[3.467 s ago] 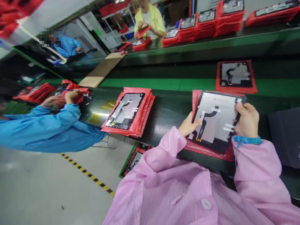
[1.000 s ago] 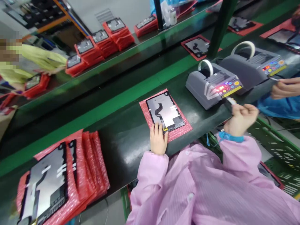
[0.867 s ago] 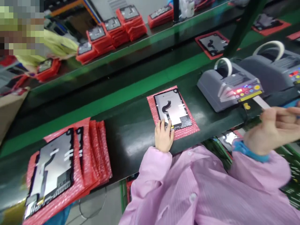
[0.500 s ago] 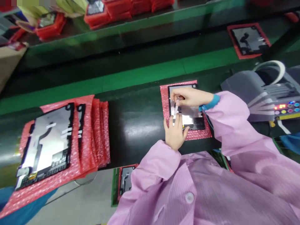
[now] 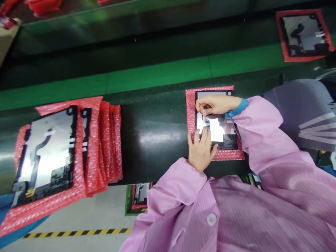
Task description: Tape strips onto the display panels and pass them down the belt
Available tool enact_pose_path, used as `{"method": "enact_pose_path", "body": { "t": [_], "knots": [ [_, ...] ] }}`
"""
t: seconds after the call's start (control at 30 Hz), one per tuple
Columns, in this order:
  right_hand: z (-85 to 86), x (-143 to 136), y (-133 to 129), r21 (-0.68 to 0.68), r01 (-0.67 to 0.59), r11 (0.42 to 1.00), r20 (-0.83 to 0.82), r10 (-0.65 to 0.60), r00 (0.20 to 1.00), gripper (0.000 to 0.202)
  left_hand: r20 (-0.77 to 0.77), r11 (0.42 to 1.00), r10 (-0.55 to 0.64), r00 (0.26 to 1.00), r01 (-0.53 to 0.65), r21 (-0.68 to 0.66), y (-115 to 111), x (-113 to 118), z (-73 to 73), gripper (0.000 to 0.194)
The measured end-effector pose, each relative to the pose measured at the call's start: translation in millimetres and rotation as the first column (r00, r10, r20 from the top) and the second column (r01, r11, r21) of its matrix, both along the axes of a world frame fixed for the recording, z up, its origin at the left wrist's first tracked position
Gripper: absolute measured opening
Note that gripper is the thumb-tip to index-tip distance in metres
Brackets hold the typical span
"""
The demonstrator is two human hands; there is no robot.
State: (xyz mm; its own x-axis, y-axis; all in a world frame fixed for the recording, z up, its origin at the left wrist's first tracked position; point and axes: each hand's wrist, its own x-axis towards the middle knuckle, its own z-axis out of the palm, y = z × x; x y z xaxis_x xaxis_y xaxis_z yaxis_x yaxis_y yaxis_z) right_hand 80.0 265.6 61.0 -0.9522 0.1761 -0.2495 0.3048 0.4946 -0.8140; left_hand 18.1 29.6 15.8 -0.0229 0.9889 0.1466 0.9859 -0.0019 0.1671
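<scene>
A flat display panel point(image 5: 229, 140) with a black frame and shiny silver back lies on a sheet of pink bubble wrap point(image 5: 217, 155) on the dark bench. My left hand point(image 5: 201, 148) rests on its lower left part, fingers spread. Just above, my right hand point(image 5: 214, 104) is closed in a pinch over the panel's upper left area; whatever is between the fingertips is too small to make out. A dark flex cable point(image 5: 207, 121) shows between both hands. Small white tape pieces stick near the panel's right side. A blue band point(image 5: 239, 107) circles my right wrist.
At left, similar panels point(image 5: 49, 150) lie stacked between red bubble-wrap sheets point(image 5: 93, 171). Another wrapped panel point(image 5: 301, 33) sits at the far right. A grey machine point(image 5: 301, 108) stands beside my right arm. Below the bench edge is a green crate point(image 5: 129, 201) holding a panel.
The view has shifted, so the bench things sit differently in frame. The white tape strip that ran from my right fingertips toward my left hand no longer shows there. Both hands stay over the panel.
</scene>
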Motion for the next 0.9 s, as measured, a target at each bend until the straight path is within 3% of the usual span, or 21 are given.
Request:
{"method": "enact_pose_path", "body": {
  "t": [0.17, 0.37, 0.47, 0.57, 0.67, 0.8, 0.83, 0.87, 0.9],
  "knots": [
    [2.5, 0, -9, 0.276, -0.007, 0.961, -0.015, 0.012, 1.0, 0.014, -0.012, 1.0, -0.001, 1.0, 0.0, -0.02, 4, -3, 5.6, 0.055],
    [3.6, 2, -19, 0.583, 0.006, 0.813, 0.016, -0.02, 1.0, 0.006, -0.028, 0.999, -0.016, 0.999, 0.014, -0.042, 9, -4, 9.1, 0.056],
    [-5.7, 2, -7, 0.679, 0.123, 0.723, -0.054, -0.117, 0.992, 0.017, -0.05, 0.999, -0.026, 0.998, 0.024, -0.037, 8, -4, 10.3, 0.054],
    [-8.8, 7, 2, 0.698, 0.375, 0.61, -0.208, -0.328, 0.921, 0.027, -0.061, 0.999, -0.047, 0.997, 0.045, -0.031, 8, -4, 13.7, 0.051],
    [8.6, 30, -25, 0.606, 0.63, 0.485, -0.402, -0.496, 0.769, 0.032, -0.063, 0.996, -0.089, 0.994, 0.087, -0.034, 17, -8, 18.6, 0.051],
    [39.0, 99, -120, 0.376, 0.839, 0.394, -0.608, -0.578, 0.544, 0.024, -0.097, 0.994, -0.108, 0.989, 0.106, -0.025, 43, -12, 21.0, 0.055],
    [40.7, 122, -145, 0.293, 0.898, 0.327, -0.643, -0.628, 0.439, 0.021, -0.113, 0.994, -0.113, 0.987, 0.11, -0.029, 50, -12, 20.1, 0.054],
    [39.2, 148, -167, 0.2, 0.962, 0.188, -0.676, -0.684, 0.275, 0.018, -0.13, 0.993, -0.12, 0.984, 0.117, -0.033, 57, -11, 18.6, 0.054],
    [34.7, 177, -183, 0.093, 0.995, -0.038, -0.717, -0.696, 0.04, 0.016, -0.146, 0.991, -0.129, 0.981, 0.125, -0.037, 63, -11, 16.6, 0.053]
  ]
}}
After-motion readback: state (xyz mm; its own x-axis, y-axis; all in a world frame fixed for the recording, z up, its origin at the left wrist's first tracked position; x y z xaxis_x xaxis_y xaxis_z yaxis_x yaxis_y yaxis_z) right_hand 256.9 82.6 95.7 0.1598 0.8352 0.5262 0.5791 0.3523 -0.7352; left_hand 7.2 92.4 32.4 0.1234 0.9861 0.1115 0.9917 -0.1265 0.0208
